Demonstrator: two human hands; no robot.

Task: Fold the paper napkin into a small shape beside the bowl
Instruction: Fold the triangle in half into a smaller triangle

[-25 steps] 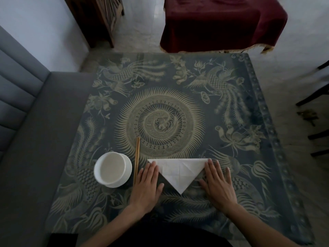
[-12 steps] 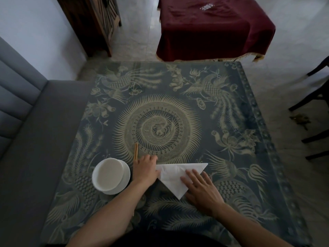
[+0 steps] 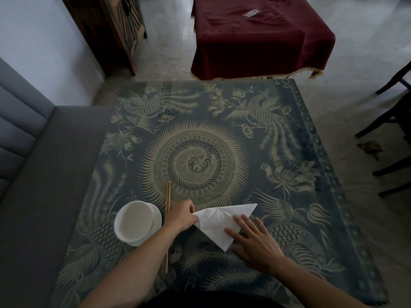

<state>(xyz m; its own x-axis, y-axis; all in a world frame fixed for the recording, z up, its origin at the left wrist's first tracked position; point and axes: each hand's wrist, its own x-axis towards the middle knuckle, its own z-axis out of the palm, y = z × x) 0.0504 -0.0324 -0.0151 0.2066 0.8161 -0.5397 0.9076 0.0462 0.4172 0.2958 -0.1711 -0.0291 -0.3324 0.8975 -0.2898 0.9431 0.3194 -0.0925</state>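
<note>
A white paper napkin [image 3: 219, 220], folded into a triangle with its tip toward me, lies on the patterned table to the right of a white bowl [image 3: 136, 222]. My left hand [image 3: 181, 215] pinches the napkin's left corner, which is lifted slightly off the table. My right hand [image 3: 253, 240] lies flat with fingers spread, its fingertips pressing the napkin's lower right part against the table. The napkin's right corner points away, up and to the right.
A pair of wooden chopsticks [image 3: 168, 196] lies between bowl and napkin, partly under my left forearm. The dark patterned tablecloth [image 3: 200, 141] covers the table. A grey bench [image 3: 33, 185] runs along the left. A maroon-draped table [image 3: 255, 38] stands beyond; dark chair legs [image 3: 389, 121] at right.
My left hand went from flat beside the napkin to gripping its left corner. My right hand slid left onto the napkin. The napkin has turned slightly, its right corner now higher.
</note>
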